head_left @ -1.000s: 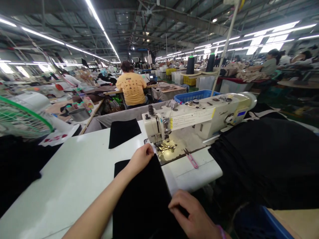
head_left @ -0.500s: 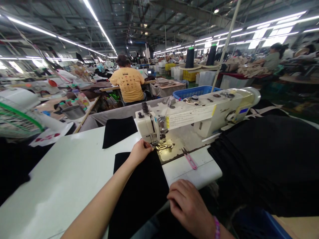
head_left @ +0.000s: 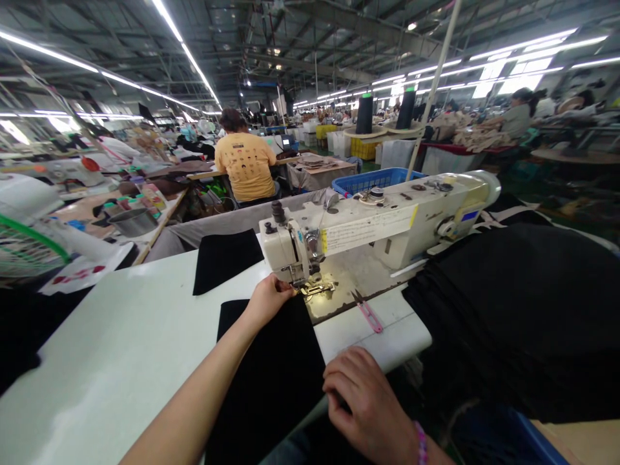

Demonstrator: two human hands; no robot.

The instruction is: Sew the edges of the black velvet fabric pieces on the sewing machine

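1. Stretched across the lower left of the view: white table (head_left: 121, 349), bearing the cream sewing machine (head_left: 378, 223) at its far side and a heap of black cloth (head_left: 513, 310) to the right.
2. Lay flat on the table, running from the near edge up to the presser foot (head_left: 314, 284): the black fabric piece (head_left: 271, 368), its far end right at the foot and its near end hanging over the table edge.
3. Sat apart behind it, close to the machine head: a second black piece (head_left: 225, 255).
4. Reached forward over the fabric with forearm low and nearly straight: left hand (head_left: 266, 300), fingers curled, pressing down on the far corner of the piece just beside the foot.
5. Rested at the near table edge, knuckles up and wrist bent: right hand (head_left: 361, 400), fingers folded narrow and pinching the near edge of the same piece; a pink band on the wrist.
6. Lay on the machine bed, just right of the foot: pink thread snips (head_left: 368, 313), touched by neither hand.
7. Judged best for guiding well: fabric kept taut and flat between both hands, edge kept square to the foot, left fingertips kept clear of the needle, feed eased rather than pulled.
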